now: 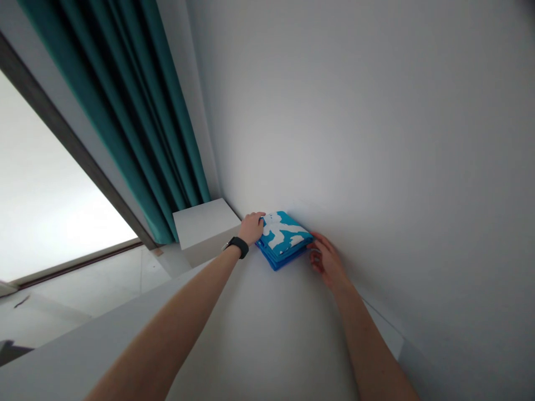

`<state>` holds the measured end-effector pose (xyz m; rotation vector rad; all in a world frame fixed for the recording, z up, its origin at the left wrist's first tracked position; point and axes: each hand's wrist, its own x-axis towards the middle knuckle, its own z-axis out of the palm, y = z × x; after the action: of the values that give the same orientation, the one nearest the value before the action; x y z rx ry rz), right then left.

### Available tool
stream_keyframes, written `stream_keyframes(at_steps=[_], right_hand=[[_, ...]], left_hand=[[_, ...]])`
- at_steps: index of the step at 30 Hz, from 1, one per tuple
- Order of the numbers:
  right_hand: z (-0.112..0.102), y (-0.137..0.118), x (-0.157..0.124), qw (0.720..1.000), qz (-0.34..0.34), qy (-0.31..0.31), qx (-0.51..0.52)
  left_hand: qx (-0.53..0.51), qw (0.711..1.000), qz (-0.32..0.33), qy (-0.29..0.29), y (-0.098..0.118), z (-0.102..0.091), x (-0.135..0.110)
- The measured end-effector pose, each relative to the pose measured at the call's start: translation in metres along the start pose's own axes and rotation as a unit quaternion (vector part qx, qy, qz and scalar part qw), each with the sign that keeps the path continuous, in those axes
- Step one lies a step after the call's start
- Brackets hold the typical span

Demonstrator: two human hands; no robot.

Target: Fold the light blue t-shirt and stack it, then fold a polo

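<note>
A folded blue cloth with white patches [283,238] lies on a white surface [259,328], pushed against the white wall. My left hand [252,227], with a black watch on its wrist, rests on the cloth's left corner, fingers curled over the edge. My right hand [325,259] lies at the cloth's right corner, its fingers stretched out and touching the edge beside the wall.
A white block [204,225] stands left of the cloth in the corner. Teal curtains [137,111] hang beside a bright window [45,211]. Light tiled floor [83,289] shows below at the left. The wall [376,139] fills the right side.
</note>
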<state>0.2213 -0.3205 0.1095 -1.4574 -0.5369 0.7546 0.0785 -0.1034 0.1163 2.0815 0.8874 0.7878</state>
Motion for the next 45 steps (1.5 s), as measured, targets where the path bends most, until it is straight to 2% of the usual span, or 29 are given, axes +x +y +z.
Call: stream_keyframes(at_steps=[3,7,9,12,14,16,19,21,26,29,34,37,42,45], right_hand=[[-0.006,0.013,-0.003,0.996,-0.047,0.050,-0.065],[0.000,0.019,-0.012,0.967,-0.116,0.108,-0.198],[0.010,0.018,-0.017,0.950,-0.152,0.097,-0.253],[0.023,0.016,-0.020,0.930,-0.221,0.059,-0.288],[0.028,0.016,-0.018,0.925,-0.240,0.046,-0.293],[0.027,0.020,-0.014,0.930,-0.227,0.040,-0.287],[0.024,0.027,-0.006,0.951,-0.190,0.041,-0.239],[0.024,0.031,-0.003,0.966,-0.162,0.053,-0.192],[0.030,0.034,-0.004,0.986,-0.123,0.100,-0.056],[0.031,0.033,-0.006,0.985,-0.133,0.112,-0.012],[0.032,0.033,-0.006,0.983,-0.156,0.096,0.008],[0.033,0.029,-0.008,0.986,-0.140,0.075,0.056],[0.033,0.018,-0.011,0.971,-0.085,-0.013,0.222],[0.030,0.014,-0.013,0.959,-0.050,-0.060,0.272]], left_hand=[[0.046,0.999,0.025,-0.012,0.002,-0.002,-0.001],[0.087,0.994,0.060,-0.023,0.020,-0.005,-0.010],[0.114,0.986,0.113,-0.042,0.034,-0.003,-0.022],[0.128,0.962,0.208,-0.118,0.052,0.004,-0.044],[0.112,0.953,0.236,-0.155,0.059,0.011,-0.057],[0.082,0.951,0.237,-0.179,0.060,0.016,-0.065],[0.065,0.949,0.242,-0.194,0.055,0.019,-0.069],[0.108,0.938,0.268,-0.193,0.052,0.018,-0.069],[0.321,0.867,0.342,-0.169,0.052,0.017,-0.070],[0.376,0.839,0.361,-0.155,0.052,0.018,-0.072],[0.352,0.857,0.352,-0.136,0.049,0.021,-0.074],[0.334,0.868,0.343,-0.134,0.047,0.023,-0.075],[0.318,0.877,0.339,-0.123,0.045,0.026,-0.075],[0.319,0.878,0.337,-0.119,0.044,0.026,-0.075]])
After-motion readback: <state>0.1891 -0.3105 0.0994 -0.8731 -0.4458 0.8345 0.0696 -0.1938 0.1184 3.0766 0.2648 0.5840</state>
